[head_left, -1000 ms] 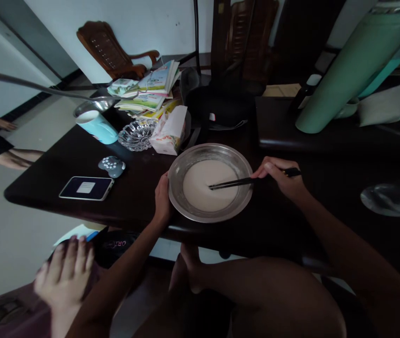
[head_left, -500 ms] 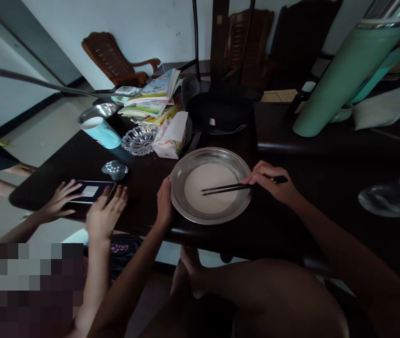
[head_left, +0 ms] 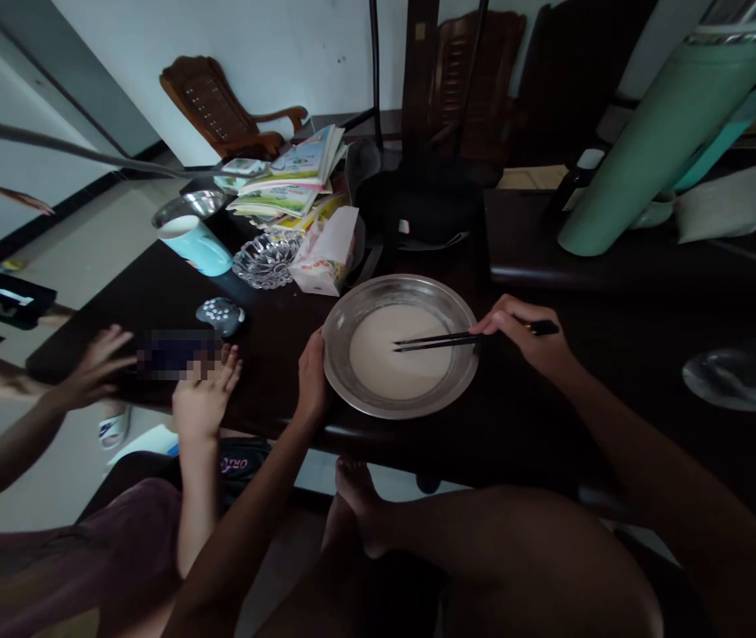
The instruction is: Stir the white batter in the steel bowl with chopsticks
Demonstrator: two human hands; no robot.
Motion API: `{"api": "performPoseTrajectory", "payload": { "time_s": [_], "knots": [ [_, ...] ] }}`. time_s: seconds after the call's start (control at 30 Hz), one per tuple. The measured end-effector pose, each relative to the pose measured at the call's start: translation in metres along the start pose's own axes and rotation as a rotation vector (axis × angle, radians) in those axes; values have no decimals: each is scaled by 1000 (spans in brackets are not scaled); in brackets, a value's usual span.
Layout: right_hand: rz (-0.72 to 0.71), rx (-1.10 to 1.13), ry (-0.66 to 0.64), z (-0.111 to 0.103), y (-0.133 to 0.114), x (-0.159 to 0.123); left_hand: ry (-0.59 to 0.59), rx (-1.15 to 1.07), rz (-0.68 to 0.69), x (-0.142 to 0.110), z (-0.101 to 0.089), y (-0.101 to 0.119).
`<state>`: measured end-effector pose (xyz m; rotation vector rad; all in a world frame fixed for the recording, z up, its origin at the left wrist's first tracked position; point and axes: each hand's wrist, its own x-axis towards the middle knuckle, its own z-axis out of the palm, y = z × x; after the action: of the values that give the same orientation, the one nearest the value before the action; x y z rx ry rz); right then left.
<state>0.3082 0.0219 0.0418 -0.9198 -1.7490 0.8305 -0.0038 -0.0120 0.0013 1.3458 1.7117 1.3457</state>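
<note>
A round steel bowl point(head_left: 344, 310) holding pale batter point(head_left: 384, 363) sits at the near edge of a dark table point(head_left: 517, 416). My left hand point(head_left: 311, 377) is closed on the bowl's left rim. My right hand point(head_left: 527, 341) pinches a pair of black chopsticks point(head_left: 437, 340), whose tips lie in the batter near the bowl's middle.
To the left another person's two hands point(head_left: 201, 399) rest on a phone point(head_left: 171, 354) on the table. Behind it lie a small grey gadget point(head_left: 219, 314), a blue cup point(head_left: 195, 241), a glass dish point(head_left: 263, 259), a carton point(head_left: 325, 252) and stacked books point(head_left: 284, 182). A green flask point(head_left: 650, 142) leans at right.
The chopsticks swung slightly within the batter. Another person's hands came up from below left onto the phone. My view shifted a little.
</note>
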Motion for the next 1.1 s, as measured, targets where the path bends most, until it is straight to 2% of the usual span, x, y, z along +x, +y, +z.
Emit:
{"api": "performPoseTrajectory", "payload": {
  "time_s": [0.07,0.2,0.37,0.47,0.57,0.67,0.77,0.93,1.1],
  "knots": [
    [12,57,0,0,0,0,-4,-1,5,0,-1,0],
    [-35,33,-119,2,1,-1,5,3,18,1,-1,-2],
    [-5,18,13,-1,2,0,-2,25,22,1,-1,-3],
    [10,73,-21,-1,-1,0,3,24,11,0,-1,-2],
    [-15,7,-93,1,-3,0,5,5,9,0,-1,0],
    [-21,-30,-14,-1,-1,1,9,-3,6,-1,0,1],
    [11,50,46,-4,1,1,5,-1,7,0,1,-1],
    [-2,1,-108,-2,0,0,8,7,22,1,0,-4],
    [0,1,27,-5,0,2,-5,6,13,0,-1,-2]
  ]
}}
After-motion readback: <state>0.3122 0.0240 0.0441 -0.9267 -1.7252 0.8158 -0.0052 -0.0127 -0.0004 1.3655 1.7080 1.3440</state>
